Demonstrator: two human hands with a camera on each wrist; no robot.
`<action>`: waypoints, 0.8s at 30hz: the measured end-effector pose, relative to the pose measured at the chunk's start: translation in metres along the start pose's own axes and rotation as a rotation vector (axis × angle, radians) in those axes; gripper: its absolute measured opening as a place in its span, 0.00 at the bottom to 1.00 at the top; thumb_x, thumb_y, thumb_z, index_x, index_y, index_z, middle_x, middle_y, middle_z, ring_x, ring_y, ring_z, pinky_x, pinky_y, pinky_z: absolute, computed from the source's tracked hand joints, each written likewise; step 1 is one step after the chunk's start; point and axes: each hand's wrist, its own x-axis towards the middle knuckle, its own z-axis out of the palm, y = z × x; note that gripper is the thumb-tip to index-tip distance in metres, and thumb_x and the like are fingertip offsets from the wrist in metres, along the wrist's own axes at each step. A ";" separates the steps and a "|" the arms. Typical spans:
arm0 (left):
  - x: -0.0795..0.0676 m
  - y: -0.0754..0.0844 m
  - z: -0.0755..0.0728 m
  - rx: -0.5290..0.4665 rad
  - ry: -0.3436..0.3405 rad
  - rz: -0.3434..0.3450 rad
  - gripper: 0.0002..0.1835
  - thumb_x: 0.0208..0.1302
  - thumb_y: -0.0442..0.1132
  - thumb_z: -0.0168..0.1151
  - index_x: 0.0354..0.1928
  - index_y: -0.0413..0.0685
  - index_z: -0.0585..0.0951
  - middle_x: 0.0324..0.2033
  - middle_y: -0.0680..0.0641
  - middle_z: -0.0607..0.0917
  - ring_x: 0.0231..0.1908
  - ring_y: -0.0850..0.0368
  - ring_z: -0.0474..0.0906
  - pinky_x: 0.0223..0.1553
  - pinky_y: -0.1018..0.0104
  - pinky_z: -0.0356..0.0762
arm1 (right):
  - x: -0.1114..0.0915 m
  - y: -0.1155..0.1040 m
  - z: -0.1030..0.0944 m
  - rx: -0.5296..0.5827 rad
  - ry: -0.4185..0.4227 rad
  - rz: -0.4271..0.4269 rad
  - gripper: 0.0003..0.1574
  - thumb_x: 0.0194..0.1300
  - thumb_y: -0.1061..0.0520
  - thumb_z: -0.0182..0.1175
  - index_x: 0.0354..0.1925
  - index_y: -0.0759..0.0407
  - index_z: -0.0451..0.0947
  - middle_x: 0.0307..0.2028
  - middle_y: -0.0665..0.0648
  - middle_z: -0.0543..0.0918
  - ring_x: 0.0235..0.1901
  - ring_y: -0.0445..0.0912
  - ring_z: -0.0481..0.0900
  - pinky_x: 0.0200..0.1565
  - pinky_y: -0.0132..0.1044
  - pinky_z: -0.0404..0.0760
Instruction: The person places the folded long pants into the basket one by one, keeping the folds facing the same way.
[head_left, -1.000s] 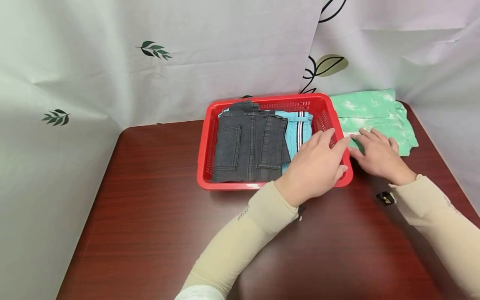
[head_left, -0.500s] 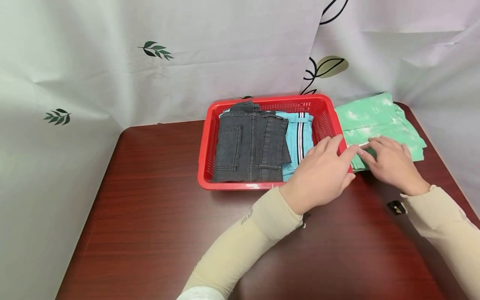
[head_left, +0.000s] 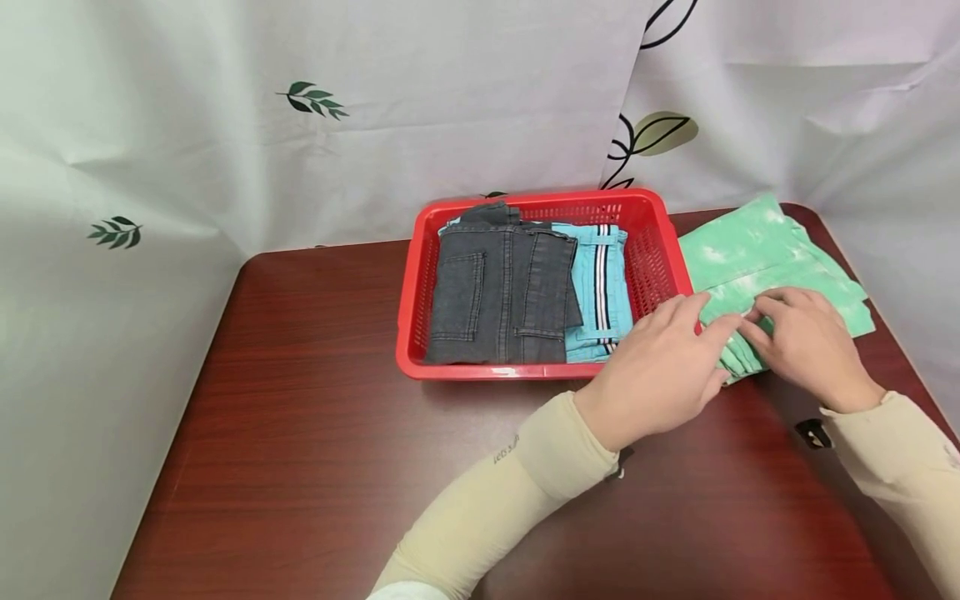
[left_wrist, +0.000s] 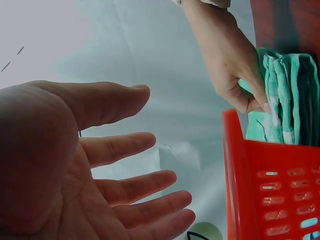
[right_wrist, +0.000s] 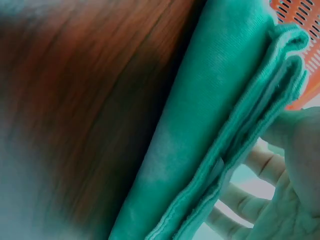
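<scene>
A folded green garment [head_left: 738, 258] with white patches lies right of the red basket [head_left: 408, 292]. My right hand [head_left: 813, 346] pinches its near edge between thumb and fingers; the left wrist view shows this right hand [left_wrist: 230, 60] at the layered folds of the green garment [left_wrist: 302, 100]. In the right wrist view the green garment's stacked layers [right_wrist: 200, 115] hide part of the fingers. My left hand [head_left: 660, 371] hovers by the basket's near right corner, and its spread, fairly straight fingers in the left wrist view hold nothing.
Folded dark grey jeans [head_left: 495, 292] lie in the basket, partly over a light blue garment [head_left: 600, 283] with a striped band. The basket stands on the brown wooden table [head_left: 315, 333] against a pale leaf-printed curtain [head_left: 450, 100].
My right hand has drawn the green garment toward me and slightly right, turning it at an angle. The left hand has moved right and nearer to me. The basket has stayed almost in place.
</scene>
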 end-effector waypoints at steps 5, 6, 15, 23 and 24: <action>-0.001 0.005 0.003 0.018 0.006 0.026 0.33 0.70 0.56 0.59 0.74 0.57 0.68 0.70 0.46 0.68 0.69 0.56 0.65 0.66 0.67 0.66 | -0.006 0.005 -0.005 0.044 -0.032 -0.010 0.11 0.49 0.66 0.73 0.27 0.68 0.78 0.31 0.70 0.83 0.47 0.68 0.74 0.56 0.61 0.64; -0.001 0.006 0.003 0.021 0.003 0.031 0.32 0.71 0.56 0.58 0.74 0.57 0.68 0.70 0.46 0.68 0.69 0.56 0.64 0.66 0.67 0.65 | -0.007 0.006 -0.006 0.050 -0.041 -0.010 0.11 0.49 0.67 0.73 0.28 0.68 0.78 0.32 0.70 0.83 0.48 0.68 0.73 0.56 0.62 0.64; -0.003 0.013 0.007 0.028 -0.005 0.073 0.32 0.71 0.55 0.57 0.74 0.57 0.68 0.70 0.46 0.69 0.70 0.56 0.63 0.65 0.71 0.65 | -0.015 0.013 -0.011 0.089 -0.125 0.010 0.09 0.51 0.67 0.71 0.31 0.68 0.80 0.41 0.74 0.80 0.50 0.68 0.70 0.57 0.63 0.61; -0.004 0.022 0.015 0.070 0.030 0.142 0.33 0.71 0.54 0.57 0.74 0.52 0.68 0.67 0.45 0.72 0.67 0.55 0.66 0.68 0.72 0.60 | -0.022 0.017 -0.016 0.094 -0.180 0.028 0.10 0.49 0.70 0.72 0.29 0.65 0.80 0.47 0.77 0.77 0.51 0.70 0.69 0.56 0.65 0.61; -0.004 0.023 0.017 0.071 0.035 0.148 0.33 0.71 0.54 0.57 0.74 0.52 0.67 0.67 0.45 0.72 0.67 0.55 0.67 0.67 0.72 0.61 | -0.023 0.018 -0.016 0.091 -0.186 0.030 0.10 0.49 0.70 0.72 0.29 0.65 0.79 0.47 0.77 0.77 0.51 0.70 0.69 0.55 0.65 0.61</action>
